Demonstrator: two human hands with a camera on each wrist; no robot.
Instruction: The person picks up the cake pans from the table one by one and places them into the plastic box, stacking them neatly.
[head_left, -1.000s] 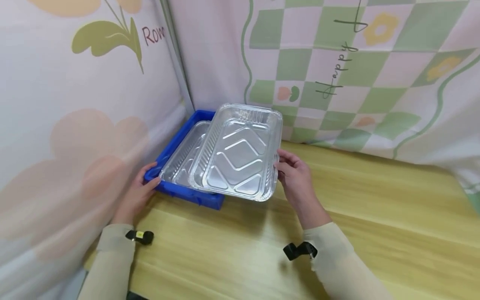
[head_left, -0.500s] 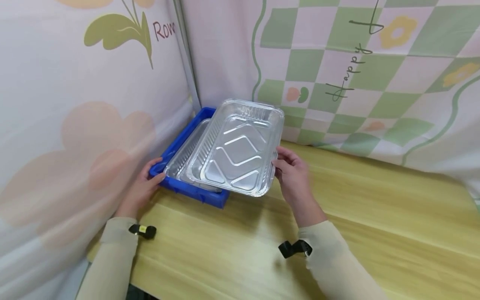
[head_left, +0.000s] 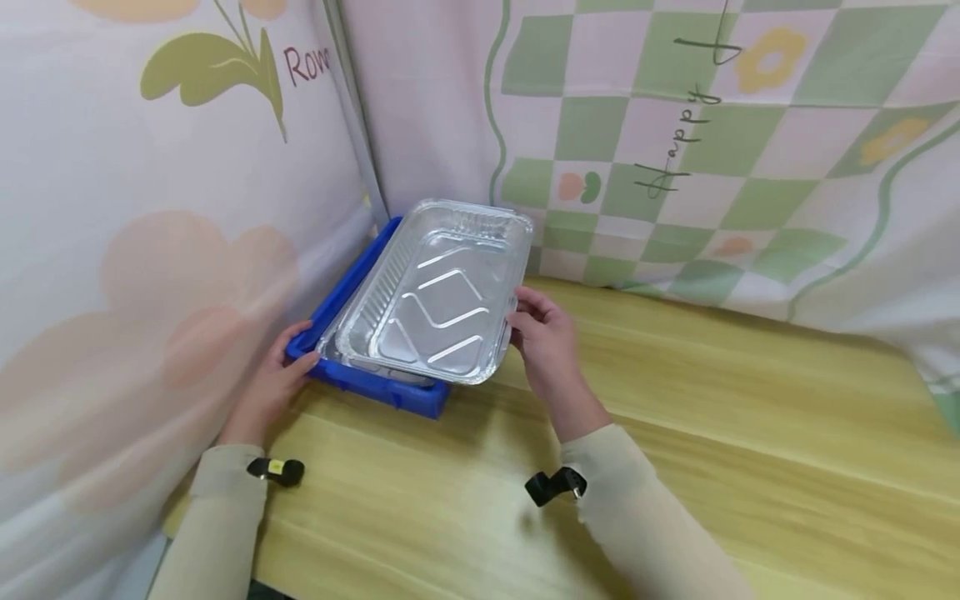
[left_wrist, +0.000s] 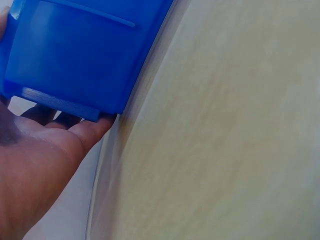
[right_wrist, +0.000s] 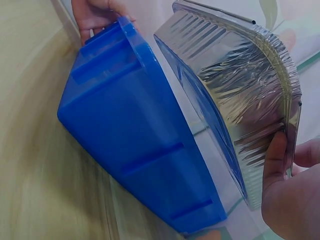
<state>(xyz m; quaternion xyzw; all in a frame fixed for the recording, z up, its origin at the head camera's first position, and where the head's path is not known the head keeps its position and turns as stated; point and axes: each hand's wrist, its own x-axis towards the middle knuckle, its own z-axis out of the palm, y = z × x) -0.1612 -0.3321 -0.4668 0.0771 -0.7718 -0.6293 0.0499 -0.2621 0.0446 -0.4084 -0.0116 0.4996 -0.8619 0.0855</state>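
In the head view my right hand [head_left: 546, 354] pinches the right rim of a shiny aluminium foil tray [head_left: 450, 296] between thumb and fingers. The tray is tilted over a blue plastic bin [head_left: 390, 393], and the right wrist view shows a gap between the tray's underside [right_wrist: 235, 90] and the bin's rim. Inside the bin lies another foil tray [head_left: 327, 344], mostly covered by the upper one. My left hand [head_left: 272, 385] grips the bin's near left corner, thumb at the front wall. In the left wrist view, its fingers [left_wrist: 92, 131] curl against the blue wall [left_wrist: 90, 60].
A wood-grain table [head_left: 420, 483] carries the bin in its back left corner. Printed fabric [head_left: 187, 208] hangs close along the left side. A checked curtain [head_left: 660, 158] forms the back, behind the trays.
My right hand has carried the upper foil tray leftward, so it covers more of the bin and the tray below. The left hand keeps its hold on the bin's corner.
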